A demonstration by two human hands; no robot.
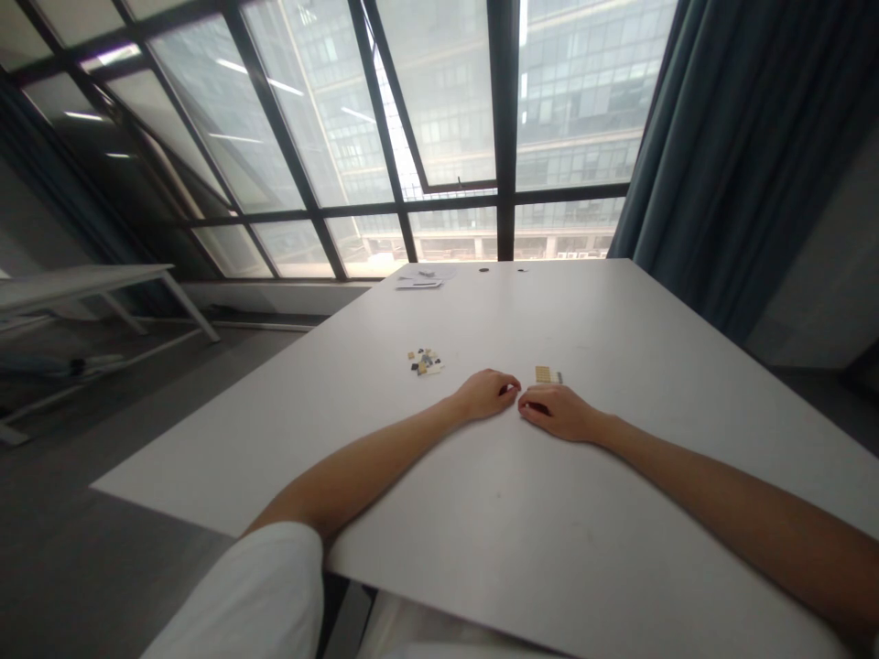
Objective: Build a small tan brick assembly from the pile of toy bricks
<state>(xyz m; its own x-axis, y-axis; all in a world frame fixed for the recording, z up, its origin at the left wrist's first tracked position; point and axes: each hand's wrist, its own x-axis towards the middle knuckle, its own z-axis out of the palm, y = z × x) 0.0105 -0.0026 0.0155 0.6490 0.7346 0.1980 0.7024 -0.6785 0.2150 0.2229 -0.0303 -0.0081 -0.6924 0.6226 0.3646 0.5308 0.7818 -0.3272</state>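
My left hand rests on the white table, its fingers loosely curled in toward the thumb. Facing it, a small distance to the right, lies my right hand, also curled, thumb close to the fingers. Nothing shows inside either hand. Just beyond my right hand sits a tan studded building-brick piece with a small grey piece at its right side; my hand partly hides their near edge. Beyond and left of my left hand is a loose pile of small tan, black, grey and white bricks.
Papers lie at the table's far left corner, and a small dark round item is near the far edge. Large windows stand behind, with a blue curtain on the right. Another table is at left.
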